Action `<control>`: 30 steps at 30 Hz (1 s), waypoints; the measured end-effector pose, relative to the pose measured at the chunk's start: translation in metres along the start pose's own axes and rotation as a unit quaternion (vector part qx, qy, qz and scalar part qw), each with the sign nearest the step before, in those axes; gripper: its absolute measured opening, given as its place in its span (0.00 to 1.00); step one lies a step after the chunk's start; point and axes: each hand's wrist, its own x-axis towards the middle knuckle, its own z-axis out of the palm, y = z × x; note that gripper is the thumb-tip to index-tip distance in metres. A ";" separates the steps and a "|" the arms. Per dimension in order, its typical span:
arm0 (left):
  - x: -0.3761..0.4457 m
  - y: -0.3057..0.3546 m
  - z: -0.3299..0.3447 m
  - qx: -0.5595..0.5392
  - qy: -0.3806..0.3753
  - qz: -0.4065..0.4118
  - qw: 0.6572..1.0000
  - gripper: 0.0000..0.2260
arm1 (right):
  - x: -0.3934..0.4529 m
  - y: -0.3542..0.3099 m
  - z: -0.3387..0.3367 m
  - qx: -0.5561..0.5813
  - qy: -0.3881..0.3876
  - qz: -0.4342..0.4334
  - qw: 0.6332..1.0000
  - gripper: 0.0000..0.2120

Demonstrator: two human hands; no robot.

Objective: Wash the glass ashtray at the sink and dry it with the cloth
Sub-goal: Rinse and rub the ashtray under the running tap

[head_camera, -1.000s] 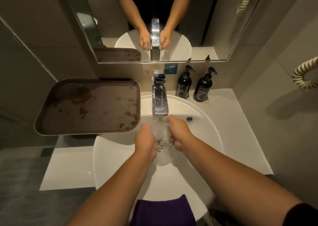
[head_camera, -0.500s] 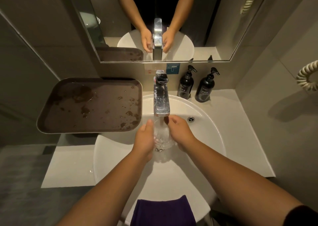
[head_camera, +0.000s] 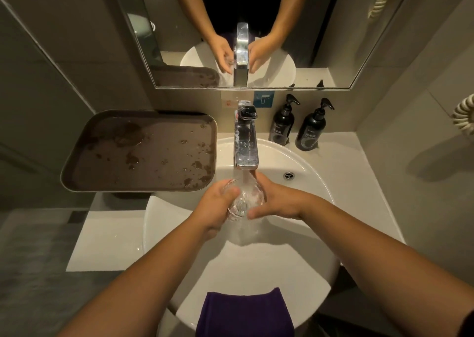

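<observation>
A head-worn camera looks down into a round white sink [head_camera: 318, 183] that fills the centre of the frame. Just below centre, both hands hold a clear glass ashtray [head_camera: 243, 199] under running water from a chrome tap [head_camera: 245, 142]. The ashtray is tilted up on edge, its open face seemingly turned toward the upper left, though splashing water blurs its outline and no long axis can be made out. The left hand [head_camera: 218, 208] wraps its fingers around the ashtray's left rim, thumb on the upper edge. The right hand [head_camera: 279, 200] lies against the right side with fingers extended and close together, fingertips under the glass.

A folded purple cloth [head_camera: 245, 313] drapes over the sink's near rim at the bottom centre. A wet brown tray [head_camera: 138, 149] sits at the left. Two black pump bottles [head_camera: 295, 126] stand upper right of the tap; their pale labels are too small to read. A blue sticker [head_camera: 263, 98] with a white tap symbol sits on the wall under the mirror [head_camera: 333, 29].

Compared with half a second ago, the ashtray is tipped further toward the left and the right hand's fingers have slid lower beneath it.
</observation>
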 end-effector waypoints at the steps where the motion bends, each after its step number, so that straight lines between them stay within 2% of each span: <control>1: 0.001 -0.001 0.001 -0.001 0.012 0.005 1.000 0.10 | 0.000 -0.001 0.001 -0.039 -0.003 -0.002 0.999 0.55; 3: 0.002 -0.002 0.004 0.004 0.032 0.016 0.999 0.11 | -0.001 -0.001 0.007 -0.063 0.029 -0.003 0.998 0.54; 4: 0.003 -0.003 0.005 0.010 0.038 0.021 0.999 0.11 | 0.000 0.000 0.011 -0.054 0.067 -0.006 0.996 0.48; 6: 0.006 -0.008 0.010 0.002 0.040 0.020 0.999 0.12 | 0.003 0.000 0.017 -0.010 0.165 -0.012 0.986 0.30; 8: 0.006 -0.009 0.015 -0.022 0.053 0.015 0.998 0.13 | 0.009 -0.003 0.020 0.035 0.231 -0.012 0.972 0.13; 10: 0.005 -0.011 0.016 -0.013 0.049 0.031 0.998 0.10 | 0.014 -0.004 0.021 0.075 0.274 -0.012 0.959 0.07; 11: 0.004 -0.010 0.014 0.016 0.031 0.044 0.998 0.09 | 0.016 -0.004 0.023 0.102 0.289 -0.012 0.952 0.08; 14: -0.001 -0.006 0.007 0.101 -0.050 0.066 0.991 0.24 | 0.018 -0.001 0.028 0.166 0.317 -0.007 0.934 0.10; 15: 0.000 -0.008 0.004 0.119 -0.048 0.082 0.988 0.25 | 0.018 0.001 0.031 0.175 0.321 -0.006 0.931 0.10; 19: 0.008 -0.011 0.002 0.137 0.049 0.124 0.982 0.10 | 0.019 0.006 0.040 0.214 0.297 -0.023 0.930 0.11; 21: 0.011 -0.014 0.003 0.169 0.085 0.138 0.972 0.12 | 0.019 0.007 0.043 0.192 0.302 -0.021 0.934 0.13; 23: 0.013 -0.016 0.006 0.133 0.143 0.101 0.976 0.14 | 0.018 0.008 0.045 0.147 0.319 -0.017 0.936 0.16; 25: 0.015 -0.016 0.009 0.045 0.190 0.029 0.980 0.17 | 0.017 0.010 0.046 0.128 0.326 -0.018 0.936 0.16; 28: 0.018 -0.017 0.011 -0.026 0.196 -0.085 0.977 0.20 | 0.014 0.007 0.040 0.131 0.311 -0.003 0.941 0.17; 30: 0.019 -0.017 0.012 -0.051 0.192 -0.129 0.972 0.24 | 0.010 -0.004 0.027 0.105 0.305 0.017 0.946 0.20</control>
